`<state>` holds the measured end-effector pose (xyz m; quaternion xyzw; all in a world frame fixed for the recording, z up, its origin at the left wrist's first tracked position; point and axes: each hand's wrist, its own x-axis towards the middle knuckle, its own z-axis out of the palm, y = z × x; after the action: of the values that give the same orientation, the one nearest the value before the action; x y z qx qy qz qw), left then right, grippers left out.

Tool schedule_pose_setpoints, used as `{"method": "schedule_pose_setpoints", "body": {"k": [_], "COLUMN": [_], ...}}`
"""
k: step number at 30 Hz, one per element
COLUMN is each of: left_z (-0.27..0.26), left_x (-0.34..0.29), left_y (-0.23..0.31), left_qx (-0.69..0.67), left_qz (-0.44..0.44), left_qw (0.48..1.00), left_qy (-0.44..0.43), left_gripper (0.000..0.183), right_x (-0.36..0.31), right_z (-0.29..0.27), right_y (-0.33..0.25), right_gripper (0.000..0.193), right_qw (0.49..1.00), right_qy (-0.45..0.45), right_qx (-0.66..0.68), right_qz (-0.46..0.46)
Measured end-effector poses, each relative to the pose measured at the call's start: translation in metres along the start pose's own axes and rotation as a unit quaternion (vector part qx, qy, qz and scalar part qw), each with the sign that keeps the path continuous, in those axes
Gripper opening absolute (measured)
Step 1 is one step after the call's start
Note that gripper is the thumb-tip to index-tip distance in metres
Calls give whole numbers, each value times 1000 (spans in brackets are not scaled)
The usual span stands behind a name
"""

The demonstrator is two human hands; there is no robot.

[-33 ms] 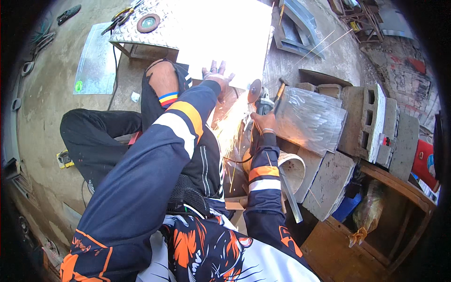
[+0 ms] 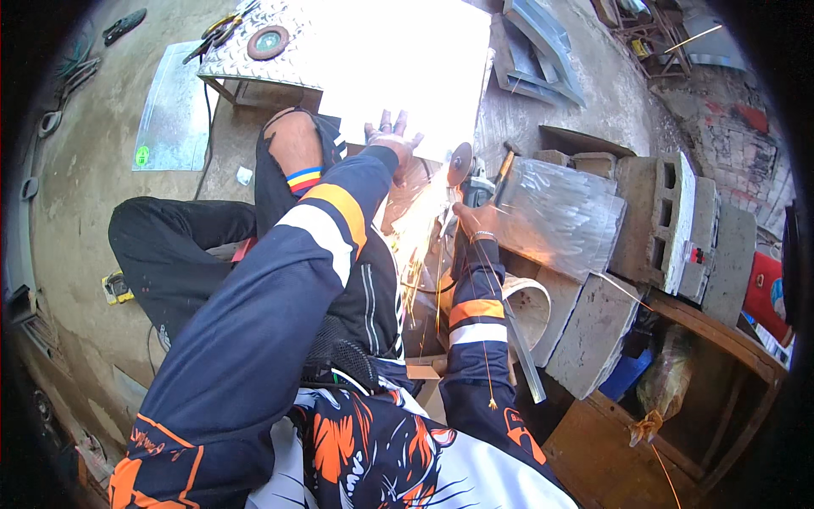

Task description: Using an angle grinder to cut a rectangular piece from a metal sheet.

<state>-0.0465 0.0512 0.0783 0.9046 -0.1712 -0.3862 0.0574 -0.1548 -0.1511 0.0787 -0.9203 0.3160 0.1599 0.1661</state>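
My left hand (image 2: pixel 394 142) lies with fingers spread near the front edge of a glaring white metal sheet (image 2: pixel 415 68). To its right, my right hand (image 2: pixel 475 219) is closed around an angle grinder (image 2: pixel 480 188). The grinder's disc (image 2: pixel 459 165) stands at the sheet's near right corner, where the contact point is lost in glare. Bright sparks (image 2: pixel 415 242) stream from there toward my lap, and single ones cross my right sleeve. A hammer (image 2: pixel 505 170) rests just right of the grinder.
A metal plate (image 2: pixel 560 212) and concrete blocks (image 2: pixel 670 220) stand close on the right. Beyond the sheet lie metal frames (image 2: pixel 543 59). A spare disc (image 2: pixel 268 42) and pliers (image 2: pixel 222 30) sit at the table's far left. My bent knee (image 2: pixel 292 144) is beside my left arm.
The sparks have a different pattern, with new streaks over my right sleeve and at the right. Both hands and the grinder stay in place.
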Motion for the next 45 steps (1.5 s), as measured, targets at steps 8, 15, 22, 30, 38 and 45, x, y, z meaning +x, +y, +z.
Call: {"method": "schedule_pose_setpoints", "body": {"k": [8,15,22,30,38,45], "left_z": [-2,1,1,-3,-2,-2], "left_x": [-3,8,3,0,1,-2], "left_y": [2,0,-1,2,2,3], "left_qx": [-16,11,4,8,9,9], "left_qz": [3,6,3,-2,-3,-4], "left_qw": [1000,1000,1000,1000,1000,1000], "left_qy": [3,-20,-8,-13,-15,-10], "left_gripper": [108,118,108,110,109,108], "right_x": [-1,-6,2,3,-1,-3], "right_z": [-3,6,-4,2,1,0], "right_y": [4,6,1,6,4,5], "right_gripper": [60,63,60,59,58,58], "right_qw": [999,999,1000,1000,1000,999], "right_qy": [-11,-7,-15,6,-10,-6], "right_qx": [-29,-46,-24,-23,-22,-33], "right_qz": [-7,3,-1,-13,-1,-6]}}
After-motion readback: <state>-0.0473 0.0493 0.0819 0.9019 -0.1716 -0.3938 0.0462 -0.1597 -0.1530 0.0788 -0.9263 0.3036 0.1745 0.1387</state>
